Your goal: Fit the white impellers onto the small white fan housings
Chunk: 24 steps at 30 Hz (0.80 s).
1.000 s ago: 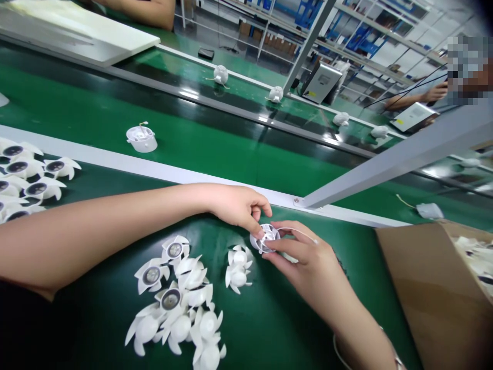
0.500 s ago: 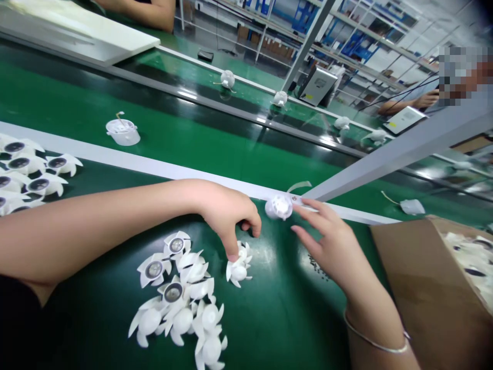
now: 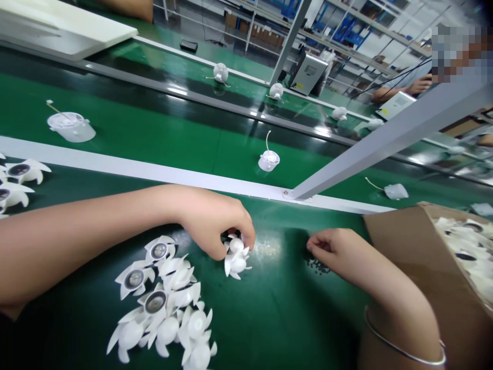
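Note:
My left hand (image 3: 219, 221) curls its thumb and fingers around a small white fan impeller (image 3: 236, 246); another impeller sits just below it, touching or overlapping. On its left lies a cluster of white fan impellers (image 3: 167, 324), some with dark round hubs facing up. My right hand (image 3: 335, 249), thumb and fingertips pinched together, is at the edge of a small pile of tiny black parts (image 3: 319, 266), perhaps screws. Whatever is between those fingertips is too small to make out. Beyond the white rail, a white round housing (image 3: 268, 161) with a wire stands on the green belt (image 3: 173, 139).
An open cardboard box (image 3: 408, 262) of white parts stands at the right. A grey post (image 3: 358, 139) slants up from the white rail (image 3: 185, 177). Another white housing (image 3: 73, 127) is on the belt at left. Other people's arms show across the line.
The white housing beside my right hand is now on the belt. My right hand has come down to the black parts and pinched shut. My left fingers have closed around an impeller.

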Tool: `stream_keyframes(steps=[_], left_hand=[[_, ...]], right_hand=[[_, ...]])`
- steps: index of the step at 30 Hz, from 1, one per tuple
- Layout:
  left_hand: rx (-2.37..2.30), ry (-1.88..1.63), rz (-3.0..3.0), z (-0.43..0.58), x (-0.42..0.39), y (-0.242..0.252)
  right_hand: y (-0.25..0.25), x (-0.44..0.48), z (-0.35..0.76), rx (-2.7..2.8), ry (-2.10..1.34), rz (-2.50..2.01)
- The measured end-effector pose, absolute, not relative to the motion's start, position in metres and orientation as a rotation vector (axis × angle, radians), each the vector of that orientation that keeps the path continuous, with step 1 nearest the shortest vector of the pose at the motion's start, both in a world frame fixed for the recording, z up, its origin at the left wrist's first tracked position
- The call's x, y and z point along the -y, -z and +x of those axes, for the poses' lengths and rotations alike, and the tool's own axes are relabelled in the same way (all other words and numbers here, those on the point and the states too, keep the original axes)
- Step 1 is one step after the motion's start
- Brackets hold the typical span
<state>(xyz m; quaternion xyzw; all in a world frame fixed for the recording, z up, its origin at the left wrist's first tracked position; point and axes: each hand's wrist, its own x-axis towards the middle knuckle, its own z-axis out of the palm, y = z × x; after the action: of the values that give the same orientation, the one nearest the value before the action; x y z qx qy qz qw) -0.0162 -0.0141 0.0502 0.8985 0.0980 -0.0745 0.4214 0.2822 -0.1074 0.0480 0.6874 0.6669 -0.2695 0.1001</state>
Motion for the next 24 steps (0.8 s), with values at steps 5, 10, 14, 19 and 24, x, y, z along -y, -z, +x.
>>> stream_keyframes(steps=[5,10,14,19,24], left_hand=[[-0.447,0.174,2.198,-0.015,0.014,-0.049],[-0.612,0.144,2.141,-0.006,0.017,-0.041],[-0.779,0.063,2.142,-0.005,0.013,-0.036],[-0.527,-0.026,2.337,-0.008,0.006,-0.029],[-0.407,-0.123,2.387,-0.004,0.006,-0.020]], right_hand=[[-0.037,0.115,0.272,-2.105,0.396,2.024],[-0.027,0.118,0.263,-2.050,0.081,2.085],[-0.033,0.111,0.262,-2.050,0.184,2.135],[-0.042,0.107,0.239,-2.586,0.713,2.053],[-0.030,0.110,0.198,-2.822,0.995,1.842]])
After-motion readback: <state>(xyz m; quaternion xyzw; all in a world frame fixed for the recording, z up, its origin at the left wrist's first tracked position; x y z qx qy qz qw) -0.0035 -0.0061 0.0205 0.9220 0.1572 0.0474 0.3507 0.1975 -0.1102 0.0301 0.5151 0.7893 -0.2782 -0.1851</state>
